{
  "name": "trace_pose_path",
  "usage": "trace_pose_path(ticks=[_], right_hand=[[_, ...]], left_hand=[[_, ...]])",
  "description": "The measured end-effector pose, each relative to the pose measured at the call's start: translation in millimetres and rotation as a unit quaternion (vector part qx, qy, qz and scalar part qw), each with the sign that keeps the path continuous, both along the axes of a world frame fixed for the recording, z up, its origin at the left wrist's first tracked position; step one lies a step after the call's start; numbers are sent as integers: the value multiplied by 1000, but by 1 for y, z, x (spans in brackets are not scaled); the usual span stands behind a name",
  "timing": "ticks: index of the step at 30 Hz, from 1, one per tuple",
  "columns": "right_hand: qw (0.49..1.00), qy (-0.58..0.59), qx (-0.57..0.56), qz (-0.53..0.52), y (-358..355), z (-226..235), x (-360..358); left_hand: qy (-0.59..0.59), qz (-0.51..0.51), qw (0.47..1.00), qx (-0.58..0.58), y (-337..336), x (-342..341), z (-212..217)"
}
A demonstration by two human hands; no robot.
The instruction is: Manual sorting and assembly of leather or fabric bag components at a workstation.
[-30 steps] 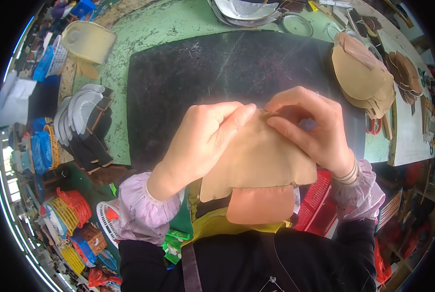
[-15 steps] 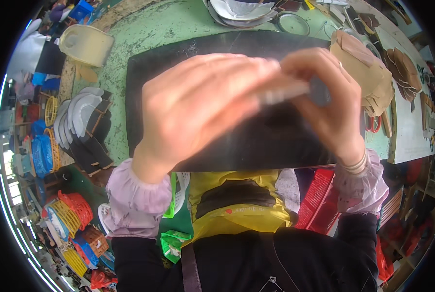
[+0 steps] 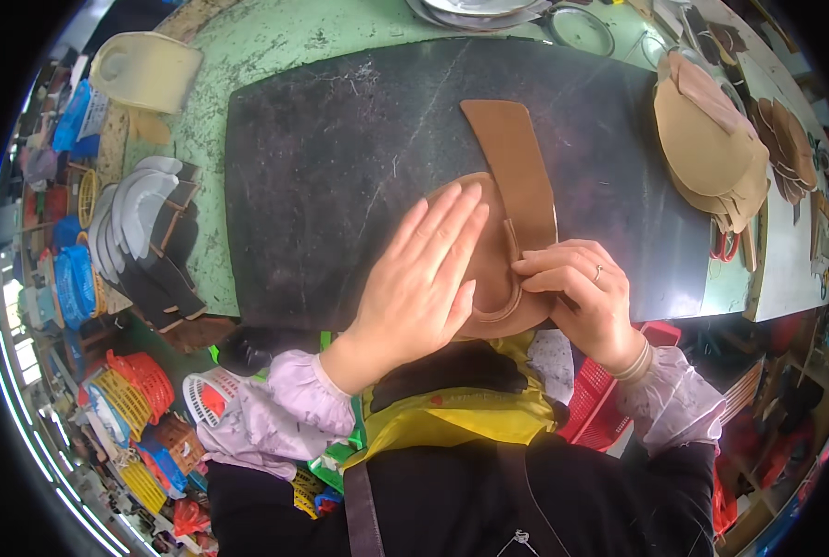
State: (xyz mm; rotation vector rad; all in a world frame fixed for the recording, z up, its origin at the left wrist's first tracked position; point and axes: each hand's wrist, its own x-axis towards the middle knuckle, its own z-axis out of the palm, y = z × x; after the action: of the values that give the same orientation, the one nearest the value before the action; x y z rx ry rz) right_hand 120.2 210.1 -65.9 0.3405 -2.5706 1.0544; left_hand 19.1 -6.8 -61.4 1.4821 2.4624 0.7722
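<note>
A brown leather piece lies on a black work mat in front of me. It has a rounded lower part with a raised, curved edge and a flat strap-like part that reaches away from me. My left hand rests flat on the rounded part, fingers stretched out, covering its left side. At the right edge, beside the curved ridge, my right hand pinches the leather between thumb and fingers. The right fingertips are partly hidden.
Stacked tan cut pieces lie right of the mat, near red-handled scissors. Grey and black curved pieces fan out on the left. A cream plastic part stands far left. A red basket sits below the table edge.
Both hands were blurred and raised over the mat; they have come down nearer to me. The brown leather piece now lies in plain view under them, the left hand flat on it.
</note>
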Motion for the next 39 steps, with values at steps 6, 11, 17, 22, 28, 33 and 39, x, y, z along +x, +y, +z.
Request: trace_pose_path(ticks=[6, 11, 17, 22, 28, 33, 39], right_hand=[[1000, -1, 19, -12, -2, 2, 1], [998, -41, 14, 35, 4, 18, -2], [989, -144, -45, -6, 0, 26, 3], [978, -155, -135, -45, -4, 18, 6], [803, -274, -530, -2, 16, 37, -10], [782, -298, -547, 11, 14, 36, -13], [798, -233, -553, -56, 20, 46, -3]], left_hand=[[58, 37, 997, -34, 5, -14, -3], [85, 95, 992, 7, 1, -22, -7], [42, 139, 985, -92, 10, -20, 25], [-50, 77, 996, -5, 5, -31, 18], [-475, 91, 857, 177, 2, -16, 39], [-564, 90, 811, 130, -1, -18, 45], [-565, 87, 788, 226, 11, -22, 40]])
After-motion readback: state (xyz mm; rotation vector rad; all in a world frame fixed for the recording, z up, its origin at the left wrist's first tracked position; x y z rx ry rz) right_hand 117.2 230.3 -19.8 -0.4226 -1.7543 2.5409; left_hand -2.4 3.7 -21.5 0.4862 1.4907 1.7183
